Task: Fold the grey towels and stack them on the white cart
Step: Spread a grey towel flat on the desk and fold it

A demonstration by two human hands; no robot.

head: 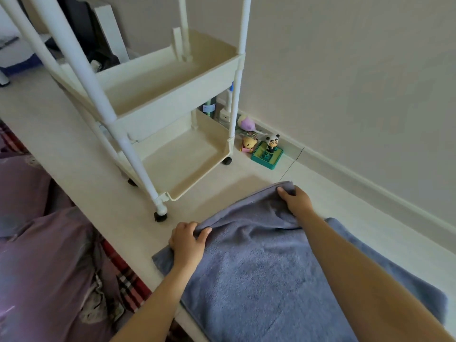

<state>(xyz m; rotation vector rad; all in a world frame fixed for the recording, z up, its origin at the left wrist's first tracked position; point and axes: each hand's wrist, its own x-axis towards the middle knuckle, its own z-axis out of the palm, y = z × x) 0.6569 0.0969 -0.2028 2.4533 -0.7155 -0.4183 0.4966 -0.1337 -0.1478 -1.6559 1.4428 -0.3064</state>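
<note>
Grey towel flat on floor, far edge lifted. Left hand pinches edge's left corner; right hand grips right corner. White cart beyond fingers, shelves bare.

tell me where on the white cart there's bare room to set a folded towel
Both trays of the white cart in view look bare: the middle tray between its posts, and the bottom tray above the wheels. The floor strip between cart and bedding is bare too. It is crowded between cart and wall, where the small toys and bottles sit.
</note>
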